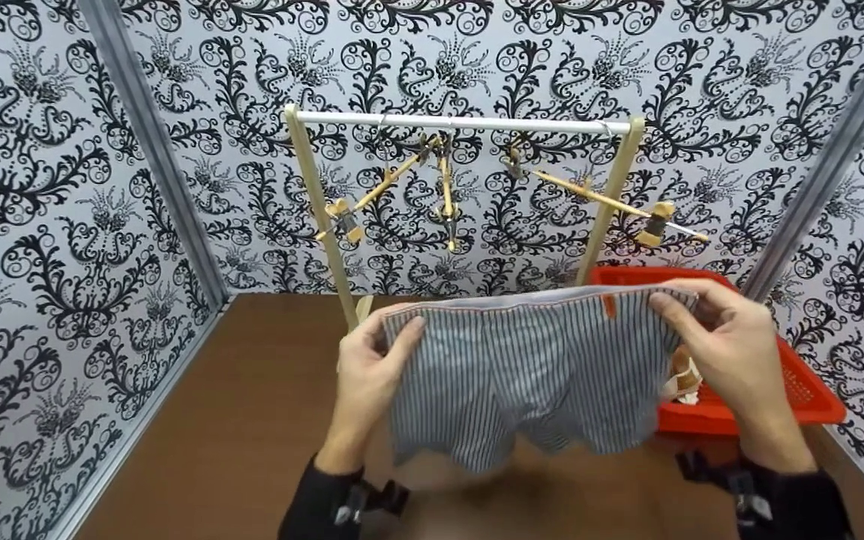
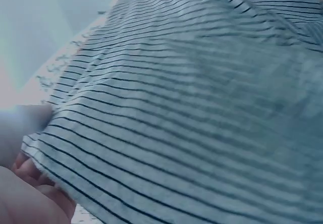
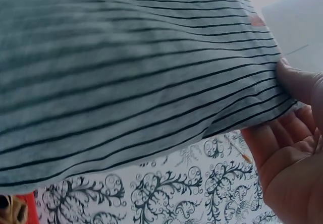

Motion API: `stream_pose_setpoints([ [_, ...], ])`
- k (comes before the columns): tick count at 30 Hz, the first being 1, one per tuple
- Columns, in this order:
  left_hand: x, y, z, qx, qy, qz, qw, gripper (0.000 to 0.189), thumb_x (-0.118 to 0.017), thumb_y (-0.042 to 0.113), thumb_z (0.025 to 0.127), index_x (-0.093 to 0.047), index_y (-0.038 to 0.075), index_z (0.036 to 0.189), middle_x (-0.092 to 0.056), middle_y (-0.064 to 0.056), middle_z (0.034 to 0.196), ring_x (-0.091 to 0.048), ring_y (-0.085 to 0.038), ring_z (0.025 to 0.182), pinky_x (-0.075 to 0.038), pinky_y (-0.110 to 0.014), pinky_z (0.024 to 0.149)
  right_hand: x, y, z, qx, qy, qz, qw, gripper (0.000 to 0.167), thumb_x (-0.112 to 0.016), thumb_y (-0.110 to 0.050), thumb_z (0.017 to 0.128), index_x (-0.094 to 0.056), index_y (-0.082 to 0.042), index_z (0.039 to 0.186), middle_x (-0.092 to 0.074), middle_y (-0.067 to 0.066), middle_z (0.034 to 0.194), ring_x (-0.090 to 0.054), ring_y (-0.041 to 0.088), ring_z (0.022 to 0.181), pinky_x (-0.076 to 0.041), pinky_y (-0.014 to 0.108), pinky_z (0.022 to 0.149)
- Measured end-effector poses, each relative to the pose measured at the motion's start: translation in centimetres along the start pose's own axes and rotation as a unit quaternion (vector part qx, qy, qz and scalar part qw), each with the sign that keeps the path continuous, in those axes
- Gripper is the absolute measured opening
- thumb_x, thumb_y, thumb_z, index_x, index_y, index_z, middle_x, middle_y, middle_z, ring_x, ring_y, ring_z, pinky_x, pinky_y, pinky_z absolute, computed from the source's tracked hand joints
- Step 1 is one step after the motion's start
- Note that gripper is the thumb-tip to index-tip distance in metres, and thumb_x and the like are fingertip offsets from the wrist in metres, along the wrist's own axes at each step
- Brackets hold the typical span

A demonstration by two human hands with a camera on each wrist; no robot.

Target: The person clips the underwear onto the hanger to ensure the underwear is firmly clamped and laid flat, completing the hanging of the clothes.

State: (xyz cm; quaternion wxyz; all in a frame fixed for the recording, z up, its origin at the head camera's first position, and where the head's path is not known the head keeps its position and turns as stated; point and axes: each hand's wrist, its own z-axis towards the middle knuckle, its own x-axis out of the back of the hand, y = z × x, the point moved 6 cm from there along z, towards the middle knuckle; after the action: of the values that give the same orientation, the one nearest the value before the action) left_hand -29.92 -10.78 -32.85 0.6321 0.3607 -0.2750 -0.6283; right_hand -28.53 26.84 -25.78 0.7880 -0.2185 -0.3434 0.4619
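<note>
A pair of striped shorts, grey-blue with dark stripes, hangs spread between both hands above the table. My left hand pinches one end of the waistband, thumb in front. At the other end, beside a small orange tag, my right hand pinches the waistband the same way. The cloth fills much of the left wrist view, where the left hand grips its corner. In the right wrist view the right hand holds the opposite corner. The lower hem hangs loose and looks blurred.
Behind the shorts stands a wooden rack with a white rail. Three hangers with clips, one a slanted hanger, hang from it. A red basket with something brown and white inside stands at the right on the brown table. Patterned walls surround it.
</note>
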Motion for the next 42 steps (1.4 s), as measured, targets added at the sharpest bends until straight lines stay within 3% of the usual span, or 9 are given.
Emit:
stream_pose_setpoints([
  [4,1.3,0.9,-0.7,0.015,-0.007,0.009,0.9998,0.023,-0.076,0.014,0.092,-0.072,0.002,0.111,-0.075,-0.012,0.095,-0.071,-0.030,0.077,-0.060,-0.041,0.068,-0.7,0.2,-1.3,-0.037,-0.011,0.026,0.9989,0.020,-0.072,-0.010,0.095,-0.072,0.000,0.113,-0.074,0.009,0.088,-0.068,0.021,0.062,-0.055,0.031,0.048],
  [10,3.3,1.2,-1.4,0.012,0.009,0.059,0.9982,0.017,-0.079,0.011,0.089,-0.075,0.004,0.104,-0.075,-0.008,0.088,-0.069,-0.023,0.074,-0.058,-0.031,0.065,-1.6,1.0,-2.7,-0.088,-0.014,0.052,0.9947,0.020,-0.072,-0.011,0.095,-0.073,-0.002,0.113,-0.074,0.012,0.085,-0.064,0.023,0.054,-0.050,0.033,0.039],
  [17,4.6,0.1,-2.3,0.019,0.019,0.087,0.9959,0.012,-0.080,0.011,0.089,-0.076,0.005,0.098,-0.074,-0.006,0.084,-0.068,-0.021,0.071,-0.057,-0.029,0.063,-3.6,2.5,-3.7,-0.118,-0.030,0.077,0.9896,0.020,-0.075,-0.010,0.093,-0.073,0.002,0.109,-0.073,0.014,0.087,-0.064,0.017,0.065,-0.051,0.025,0.053],
  [21,5.0,-0.8,-2.3,0.025,0.015,0.095,0.9951,0.014,-0.077,0.009,0.091,-0.075,0.003,0.103,-0.073,-0.008,0.086,-0.067,-0.019,0.075,-0.056,-0.027,0.066,-4.5,3.5,-4.4,-0.134,-0.032,0.101,0.9853,0.020,-0.075,-0.008,0.092,-0.073,0.003,0.109,-0.074,0.015,0.090,-0.066,0.018,0.070,-0.054,0.024,0.061],
  [27,5.0,-1.8,-1.9,0.030,-0.008,0.096,0.9949,0.029,-0.071,0.001,0.093,-0.069,0.000,0.122,-0.074,-0.010,0.098,-0.067,-0.019,0.085,-0.054,-0.025,0.073,-5.6,4.7,-4.7,-0.141,-0.043,0.103,0.9836,0.022,-0.074,-0.009,0.093,-0.072,0.004,0.110,-0.075,0.009,0.092,-0.068,0.015,0.075,-0.054,0.024,0.067],
  [33,5.8,-2.7,-1.8,0.054,-0.002,0.125,0.9907,0.026,-0.076,0.005,0.091,-0.073,0.000,0.116,-0.076,-0.009,0.096,-0.066,-0.018,0.078,-0.051,-0.024,0.068,-6.4,5.2,-4.4,-0.134,-0.059,0.088,0.9852,0.023,-0.074,-0.014,0.094,-0.073,-0.001,0.112,-0.075,0.009,0.096,-0.069,0.017,0.077,-0.056,0.026,0.068],
  [37,6.4,-3.3,-1.6,0.053,0.004,0.144,0.9881,0.023,-0.077,0.005,0.090,-0.074,-0.001,0.111,-0.076,-0.009,0.095,-0.068,-0.017,0.078,-0.053,-0.023,0.069,-7.2,5.9,-4.1,-0.117,-0.087,0.083,0.9859,0.022,-0.072,-0.014,0.095,-0.072,-0.003,0.115,-0.074,0.010,0.100,-0.068,0.018,0.080,-0.056,0.026,0.070],
  [42,6.7,-5.5,-1.3,0.067,0.004,0.157,0.9853,0.021,-0.077,0.005,0.090,-0.075,-0.003,0.109,-0.075,-0.009,0.094,-0.066,-0.017,0.079,-0.053,-0.023,0.070,-8.3,7.7,-3.8,-0.103,-0.099,0.065,0.9876,0.019,-0.072,-0.010,0.095,-0.073,-0.003,0.112,-0.073,0.011,0.098,-0.066,0.014,0.080,-0.053,0.023,0.068],
])
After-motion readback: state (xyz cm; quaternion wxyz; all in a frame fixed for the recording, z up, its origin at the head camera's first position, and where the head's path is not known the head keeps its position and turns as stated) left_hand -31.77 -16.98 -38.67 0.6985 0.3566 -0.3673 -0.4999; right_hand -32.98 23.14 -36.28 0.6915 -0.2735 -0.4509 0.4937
